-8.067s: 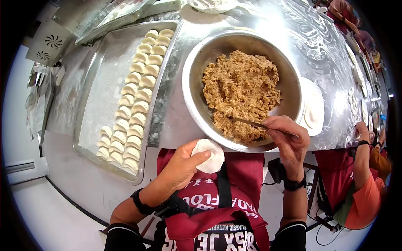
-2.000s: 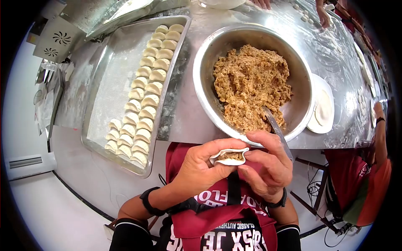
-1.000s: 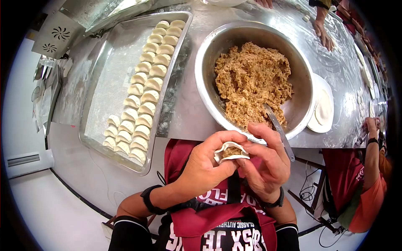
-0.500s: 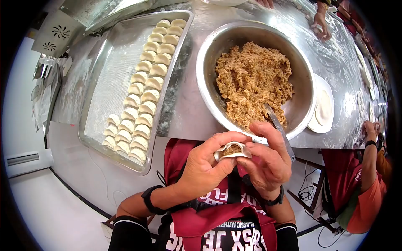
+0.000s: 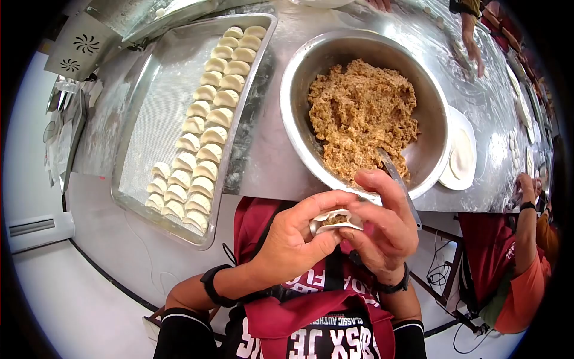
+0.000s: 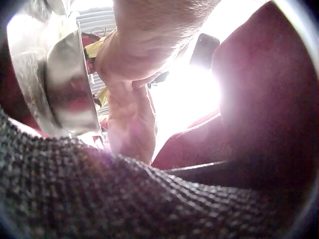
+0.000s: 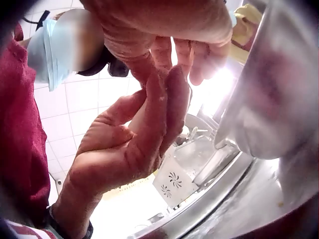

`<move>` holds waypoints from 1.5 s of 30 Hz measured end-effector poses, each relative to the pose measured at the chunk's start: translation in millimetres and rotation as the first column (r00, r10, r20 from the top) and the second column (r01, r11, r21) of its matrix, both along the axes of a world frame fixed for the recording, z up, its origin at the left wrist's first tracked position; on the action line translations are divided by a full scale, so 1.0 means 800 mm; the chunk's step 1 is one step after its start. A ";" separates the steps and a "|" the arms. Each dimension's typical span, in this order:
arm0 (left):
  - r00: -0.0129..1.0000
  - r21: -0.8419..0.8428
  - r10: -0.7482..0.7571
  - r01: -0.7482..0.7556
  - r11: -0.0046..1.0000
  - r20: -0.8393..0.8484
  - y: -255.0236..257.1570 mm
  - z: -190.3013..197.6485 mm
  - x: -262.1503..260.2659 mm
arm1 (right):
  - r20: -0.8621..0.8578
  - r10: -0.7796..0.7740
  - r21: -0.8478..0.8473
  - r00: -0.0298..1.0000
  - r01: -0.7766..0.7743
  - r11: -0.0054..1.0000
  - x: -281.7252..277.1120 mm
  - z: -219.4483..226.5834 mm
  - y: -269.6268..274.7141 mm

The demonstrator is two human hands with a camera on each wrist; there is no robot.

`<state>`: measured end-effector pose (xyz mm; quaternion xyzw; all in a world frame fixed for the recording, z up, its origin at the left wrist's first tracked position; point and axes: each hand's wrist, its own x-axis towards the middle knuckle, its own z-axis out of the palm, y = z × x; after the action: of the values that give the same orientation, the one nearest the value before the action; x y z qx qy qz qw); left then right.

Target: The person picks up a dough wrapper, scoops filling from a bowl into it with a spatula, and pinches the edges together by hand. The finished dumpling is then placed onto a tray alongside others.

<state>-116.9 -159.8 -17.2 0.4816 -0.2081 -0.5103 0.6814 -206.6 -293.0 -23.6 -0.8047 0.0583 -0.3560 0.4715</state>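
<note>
A dumpling is held between both hands in front of the bowl, its wrapper folded up around brown filling that shows through a narrow gap at the top. My left hand pinches its left end between thumb and forefinger. At the right end, my right hand pinches the wrapper's edge with thumb and fingertips. Just beyond the hands stands a large steel bowl of minced filling. A flat metal spatula leans in it, its blade in the filling and its handle over the near rim, behind the right hand.
At left, a metal tray holds rows of finished dumplings along its right side. A white plate with round wrappers stands right of the bowl. Other people's hands work across the floured steel table.
Eight seconds ago my left hand held a flat wrapper and my right hand the spatula. The spatula now rests in the bowl; the wrapper is folded over filling, its gap narrowing.
</note>
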 end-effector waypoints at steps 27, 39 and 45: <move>0.969 0.020 -0.024 0.020 1.000 0.247 -0.002 -0.005 -0.003 | 0.008 0.082 0.032 0.997 -0.083 0.996 0.000 -0.004 -0.003; 0.989 -0.068 0.004 -0.014 0.998 -0.151 -0.005 -0.017 0.001 | 0.002 0.060 -0.062 0.998 -0.060 0.996 0.002 -0.005 -0.003; 0.963 0.022 0.015 -0.022 1.000 0.271 -0.006 -0.008 -0.003 | 0.050 0.102 -0.164 0.993 -0.093 0.982 0.003 -0.013 -0.010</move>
<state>-119.2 -165.0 -23.7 0.5570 -0.2883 -0.4359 0.6455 -204.2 -301.3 -34.3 -0.8314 -0.0240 -0.3593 0.4233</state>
